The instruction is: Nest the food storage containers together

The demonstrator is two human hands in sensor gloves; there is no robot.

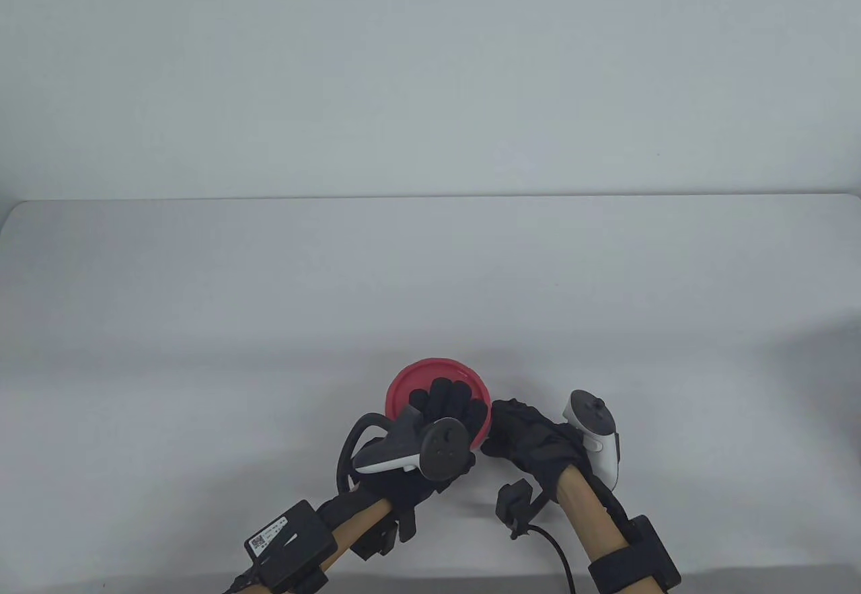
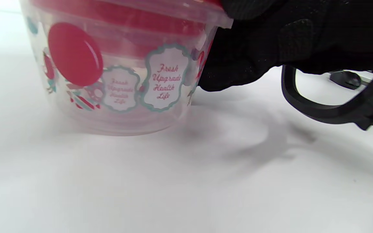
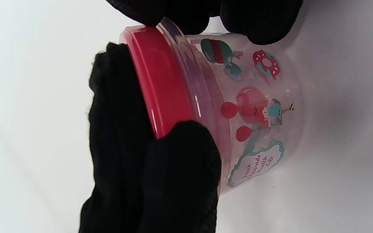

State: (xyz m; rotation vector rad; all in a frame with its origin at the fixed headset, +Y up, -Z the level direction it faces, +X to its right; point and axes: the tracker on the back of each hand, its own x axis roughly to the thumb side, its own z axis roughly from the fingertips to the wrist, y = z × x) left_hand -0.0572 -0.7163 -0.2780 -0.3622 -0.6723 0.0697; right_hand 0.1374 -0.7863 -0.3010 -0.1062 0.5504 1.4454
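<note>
A clear printed container (image 1: 412,387) with a red lid (image 1: 430,376) stands at the table's front middle. My left hand (image 1: 447,405) lies on top of the lid. In the right wrist view its fingers (image 3: 118,129) lie flat on the lid (image 3: 163,84) and its thumb (image 3: 180,168) wraps over the lid's edge. My right hand (image 1: 501,429) holds the container's right side, with fingertips (image 3: 254,19) on the clear wall (image 3: 254,113). In the left wrist view a smaller red-lidded container shows through the wall (image 2: 125,81), and a gloved hand (image 2: 248,51) touches the rim.
The white table (image 1: 430,284) stretches behind and to both sides of the container. Its far edge (image 1: 430,198) meets a plain wall. A black cable loop (image 2: 319,110) hangs by my left hand, just above the table.
</note>
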